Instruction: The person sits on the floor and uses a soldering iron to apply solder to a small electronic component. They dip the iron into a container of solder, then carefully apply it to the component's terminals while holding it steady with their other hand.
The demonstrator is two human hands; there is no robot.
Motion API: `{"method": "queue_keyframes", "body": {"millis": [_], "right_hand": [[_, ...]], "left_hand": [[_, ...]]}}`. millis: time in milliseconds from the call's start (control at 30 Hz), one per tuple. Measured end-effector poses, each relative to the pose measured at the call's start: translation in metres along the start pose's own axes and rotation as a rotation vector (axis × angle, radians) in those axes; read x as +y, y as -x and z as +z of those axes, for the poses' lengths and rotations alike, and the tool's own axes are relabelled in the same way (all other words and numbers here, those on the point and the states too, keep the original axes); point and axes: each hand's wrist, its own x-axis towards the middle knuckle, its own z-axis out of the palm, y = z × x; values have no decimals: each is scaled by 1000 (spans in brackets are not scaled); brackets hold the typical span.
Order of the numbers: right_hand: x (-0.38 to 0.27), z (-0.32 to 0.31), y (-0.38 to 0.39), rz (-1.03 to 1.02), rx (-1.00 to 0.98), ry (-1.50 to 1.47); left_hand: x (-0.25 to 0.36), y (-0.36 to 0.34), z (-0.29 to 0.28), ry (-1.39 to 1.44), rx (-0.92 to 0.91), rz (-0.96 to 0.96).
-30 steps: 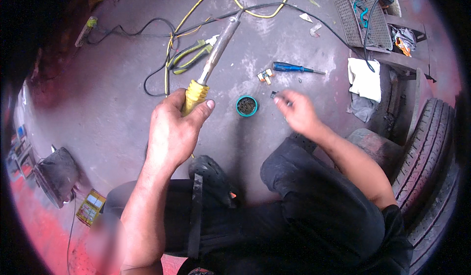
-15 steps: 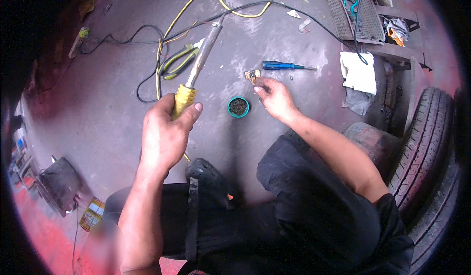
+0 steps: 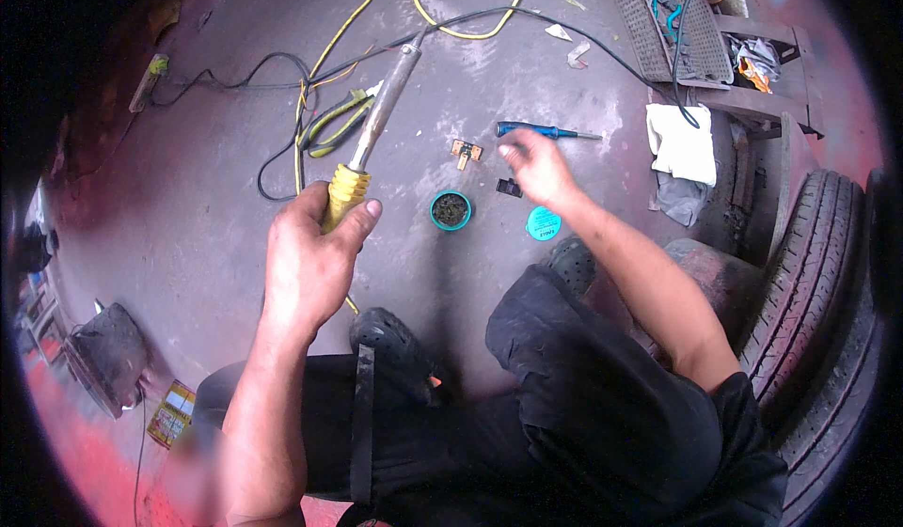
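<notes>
My left hand (image 3: 312,250) grips the yellow handle of a soldering iron (image 3: 380,116), held tilted with its metal barrel pointing up and away. My right hand (image 3: 544,174) is over the floor just below the handle of a blue screwdriver (image 3: 536,129); motion smears its fingers. To its left, apart from it, a small orange-brown part with metal contacts (image 3: 466,154) lies on the floor. A small black piece (image 3: 509,187) lies close to the right hand. Nearby stand a round teal tin (image 3: 451,211) with dark contents and a teal lid (image 3: 544,223).
Green-and-black pliers (image 3: 339,123) lie beyond the left hand, near yellow and black cables (image 3: 306,76). At right are a white cloth (image 3: 682,141), tires (image 3: 804,273) and a grey perforated tray (image 3: 673,29). A dark box (image 3: 111,348) stands at far left.
My right hand has let go of the orange-brown part and moved right, toward the screwdriver. The black piece and teal lid now show. The left hand still holds the soldering iron.
</notes>
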Motion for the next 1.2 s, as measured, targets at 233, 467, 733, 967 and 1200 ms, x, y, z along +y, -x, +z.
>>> {"method": "queue_keyframes", "body": {"millis": [233,467,733,967,1200], "right_hand": [[-5,-44,-27,54,160,9],[-4,-53,-14,79,215,-214],[-11,-24,33,-98,58,19],[-22,-19,38,36,-88,-158],[-76,-32,34,14,-220,-779]], "left_hand": [[1,1,1,-51,-2,12],[-1,3,0,-89,1,4],[-20,2,17,-225,2,108],[-12,-3,4,467,-173,-118],[21,-14,-54,1262,110,116]]}}
